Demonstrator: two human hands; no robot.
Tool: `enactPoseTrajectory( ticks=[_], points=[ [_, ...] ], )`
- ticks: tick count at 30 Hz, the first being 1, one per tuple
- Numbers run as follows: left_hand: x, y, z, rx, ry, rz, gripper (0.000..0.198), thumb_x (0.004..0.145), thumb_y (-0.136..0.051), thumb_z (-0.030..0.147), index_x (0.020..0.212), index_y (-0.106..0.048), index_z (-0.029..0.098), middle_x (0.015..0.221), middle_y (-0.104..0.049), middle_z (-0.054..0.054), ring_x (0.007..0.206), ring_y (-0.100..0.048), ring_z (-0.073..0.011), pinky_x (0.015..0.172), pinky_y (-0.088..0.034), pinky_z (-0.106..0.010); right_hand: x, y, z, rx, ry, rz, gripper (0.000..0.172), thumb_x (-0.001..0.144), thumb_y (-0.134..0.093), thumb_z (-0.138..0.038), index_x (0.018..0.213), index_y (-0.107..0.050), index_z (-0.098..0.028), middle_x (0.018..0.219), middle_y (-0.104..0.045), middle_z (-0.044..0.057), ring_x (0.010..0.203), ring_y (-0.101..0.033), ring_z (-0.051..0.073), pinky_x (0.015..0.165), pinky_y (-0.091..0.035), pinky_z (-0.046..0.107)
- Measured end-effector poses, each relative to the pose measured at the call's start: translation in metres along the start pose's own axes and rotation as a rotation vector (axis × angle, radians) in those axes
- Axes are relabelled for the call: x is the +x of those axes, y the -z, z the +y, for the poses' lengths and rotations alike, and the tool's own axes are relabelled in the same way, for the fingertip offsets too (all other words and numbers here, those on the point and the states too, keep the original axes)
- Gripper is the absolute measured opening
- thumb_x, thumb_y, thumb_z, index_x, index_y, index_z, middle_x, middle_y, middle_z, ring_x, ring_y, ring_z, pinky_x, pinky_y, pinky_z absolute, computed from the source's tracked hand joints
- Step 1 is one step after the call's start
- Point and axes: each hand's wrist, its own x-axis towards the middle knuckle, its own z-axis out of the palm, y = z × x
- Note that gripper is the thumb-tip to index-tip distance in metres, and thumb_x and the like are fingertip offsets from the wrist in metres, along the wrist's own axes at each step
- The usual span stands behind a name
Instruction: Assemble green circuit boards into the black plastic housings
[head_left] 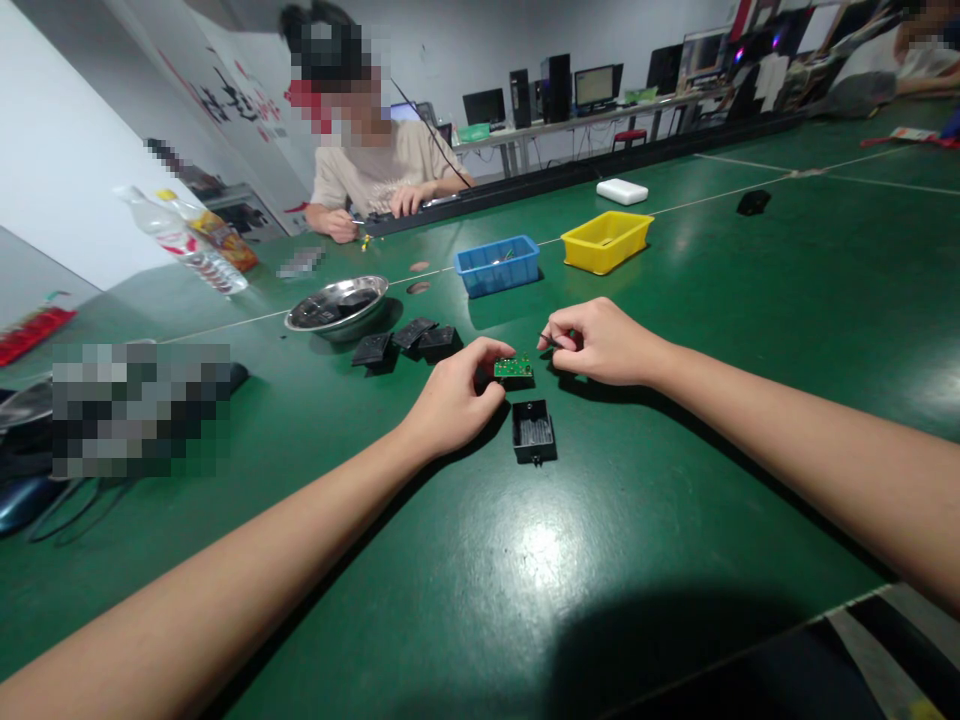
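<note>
My left hand holds a small green circuit board by its left side, between thumb and fingers. To the right of the board, my right hand pinches a small dark item, too small to identify. Just below the board, an open black box rests on the green table. Several black cases lie beyond my left hand, beside a metal bowl with more black parts in it.
Past my hands stand a blue bin and a yellow bin. A white box and a black piece lie farther back. Bottles stand at the left. A person sits across the table.
</note>
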Motion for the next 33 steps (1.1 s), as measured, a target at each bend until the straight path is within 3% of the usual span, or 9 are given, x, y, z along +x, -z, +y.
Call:
enactPoseTrajectory(
  ticks=[9,13,23,33],
  points=[
    [-0.0009,0.0007,0.0011,0.001,0.0,-0.006,0.039,0.078,-0.06,0.025,0.116,-0.061,0.016,0.105,-0.069,-0.007,0.093,-0.064,-0.0218,0.085,-0.053,-0.037,0.0013,-0.0006,-0.0005,-0.075,-0.008,-0.037,0.026,0.077,-0.065,-0.025,0.06,-0.046,-0.02,0.057,-0.05,-0.006,0.056,-0.042,0.009,0.062,-0.028,0.026],
    [0.0006,-0.0018,-0.0005,0.037,0.004,-0.01,0.039,0.081,-0.069,0.035,0.115,-0.063,0.017,0.112,-0.071,-0.009,0.101,-0.066,-0.025,0.092,-0.052,-0.041,0.002,-0.0005,-0.0013,-0.06,-0.012,-0.052,0.029,0.079,-0.069,-0.033,0.062,-0.05,-0.019,0.058,-0.051,-0.006,0.055,-0.041,0.009,0.061,-0.027,0.026],
    [0.0001,-0.001,-0.0012,0.014,0.043,-0.012,0.019,0.082,-0.068,0.029,0.098,-0.065,0.018,0.095,-0.072,-0.004,0.084,-0.066,-0.0195,0.078,-0.051,-0.033,0.0022,-0.0004,-0.0022,-0.053,-0.022,-0.063,0.03,0.079,-0.071,-0.033,0.062,-0.051,-0.018,0.059,-0.051,-0.006,0.055,-0.04,0.009,0.062,-0.026,0.026],
    [-0.0011,-0.0011,-0.0007,-0.007,0.037,0.018,0.017,0.082,-0.065,0.03,0.095,-0.061,0.018,0.087,-0.067,0.0,0.071,-0.059,-0.0138,0.065,-0.045,-0.026,0.0014,-0.0004,-0.0007,-0.059,-0.009,-0.066,0.03,0.08,-0.07,-0.033,0.063,-0.049,-0.019,0.059,-0.05,-0.006,0.056,-0.04,0.009,0.062,-0.026,0.026]
  ],
)
